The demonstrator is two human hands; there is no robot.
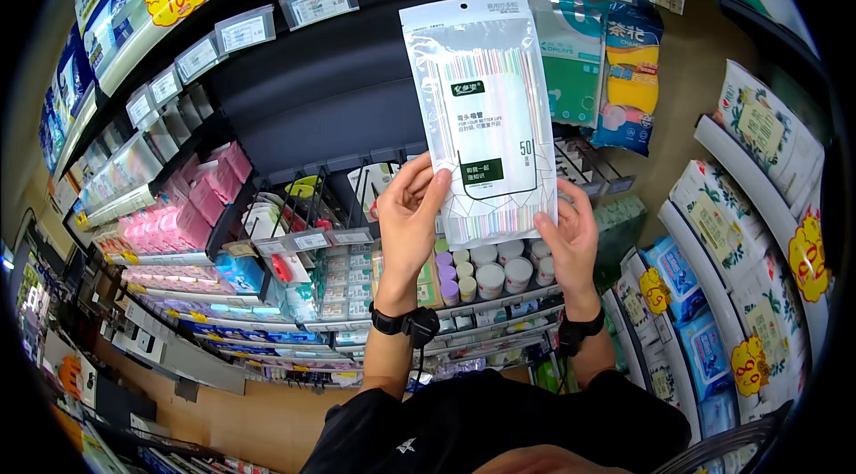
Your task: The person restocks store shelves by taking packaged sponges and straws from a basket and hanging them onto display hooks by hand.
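Observation:
A flat clear pack of bendy drinking straws (486, 131) is held upright before the shelves, its printed front with a "50" facing me. Striped straws in pale colours show through the plastic at its top and bottom. My left hand (412, 211) pinches the lower left edge, thumb on the front. At the lower right corner, my right hand (572, 233) grips the pack the same way, with the fingers mostly behind it. Both wrists carry black bands. Behind the pack hang a green packet (573, 64) and a blue packet with yellow and pink items (631, 73).
Price tags (319, 1) line the upper shelf edge. Hooks with small goods and round white tubs (490, 280) lie below the hands. Pink packs (178, 224) fill the left shelves. Tissue packs (718, 206) and blue wipes (704, 354) stand on the right shelves.

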